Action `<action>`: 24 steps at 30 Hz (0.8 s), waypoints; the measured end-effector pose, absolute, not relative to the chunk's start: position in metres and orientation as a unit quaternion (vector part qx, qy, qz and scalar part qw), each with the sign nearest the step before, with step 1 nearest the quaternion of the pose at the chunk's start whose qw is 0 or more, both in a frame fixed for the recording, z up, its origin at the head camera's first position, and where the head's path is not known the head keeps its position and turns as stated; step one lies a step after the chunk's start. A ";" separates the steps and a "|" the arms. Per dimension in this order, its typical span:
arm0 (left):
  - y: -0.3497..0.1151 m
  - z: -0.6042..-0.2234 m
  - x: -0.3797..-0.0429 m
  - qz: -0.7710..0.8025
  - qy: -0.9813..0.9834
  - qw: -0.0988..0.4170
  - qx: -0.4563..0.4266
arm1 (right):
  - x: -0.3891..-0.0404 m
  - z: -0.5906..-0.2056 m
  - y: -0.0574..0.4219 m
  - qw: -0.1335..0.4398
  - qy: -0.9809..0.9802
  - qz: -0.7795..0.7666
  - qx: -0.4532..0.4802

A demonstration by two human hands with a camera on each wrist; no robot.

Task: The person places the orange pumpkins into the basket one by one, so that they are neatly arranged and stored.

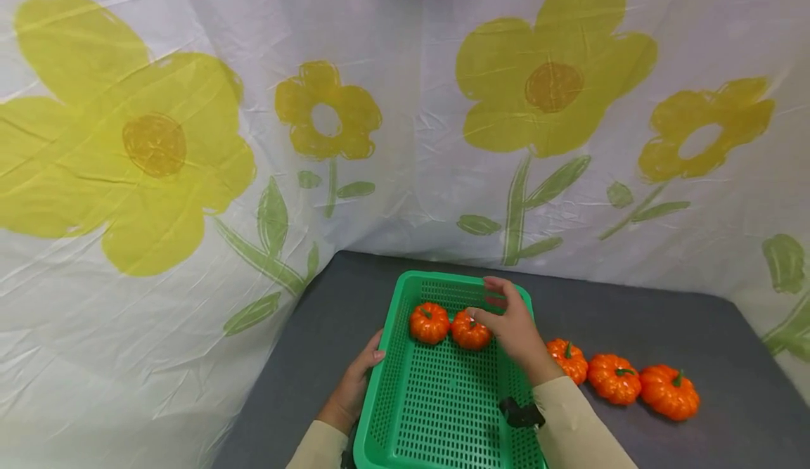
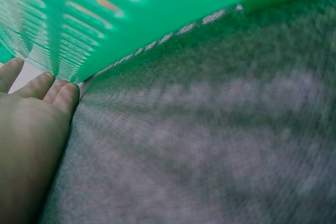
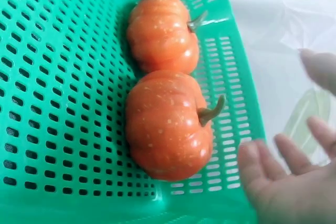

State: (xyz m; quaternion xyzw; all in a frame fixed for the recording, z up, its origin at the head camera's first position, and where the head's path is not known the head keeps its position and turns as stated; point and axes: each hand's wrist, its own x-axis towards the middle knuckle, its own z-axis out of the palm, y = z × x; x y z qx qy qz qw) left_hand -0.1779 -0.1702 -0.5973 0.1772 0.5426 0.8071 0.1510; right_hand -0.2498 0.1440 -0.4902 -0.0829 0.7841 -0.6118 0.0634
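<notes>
A green perforated plastic basket [image 1: 452, 388] lies on the dark tabletop. Inside, at its far end, two small orange pumpkins with green stems sit side by side: the left pumpkin [image 1: 429, 323] and the right pumpkin [image 1: 469, 331]. My right hand [image 1: 514, 323] hovers over the right pumpkin; in the right wrist view its fingers [image 3: 252, 163] are spread, apart from both pumpkins. My left hand [image 1: 356, 382] is at the basket's left side. The left wrist view shows its fingers [image 2: 38, 85] fairly straight against the slotted wall.
Three more pumpkins stand in a row right of the basket: a near one [image 1: 567, 361] partly behind my right wrist, a middle one [image 1: 614, 378] and an outer one [image 1: 669, 392]. A white flower-printed cloth [image 1: 405, 174] hangs behind the dark table [image 1: 633, 314].
</notes>
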 end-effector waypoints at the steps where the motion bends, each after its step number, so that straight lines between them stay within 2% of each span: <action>1: -0.170 -0.597 -0.178 0.807 0.543 0.151 0.176 | -0.249 -0.490 0.145 0.059 0.777 -0.621 -0.083; 11: -0.171 -0.598 -0.177 0.807 0.543 0.155 0.173 | -0.245 -0.488 0.155 -0.007 0.698 -0.711 -0.088; 24: -0.169 -0.597 -0.177 0.805 0.547 0.149 0.175 | -0.234 -0.479 0.159 -0.012 0.692 -0.713 -0.115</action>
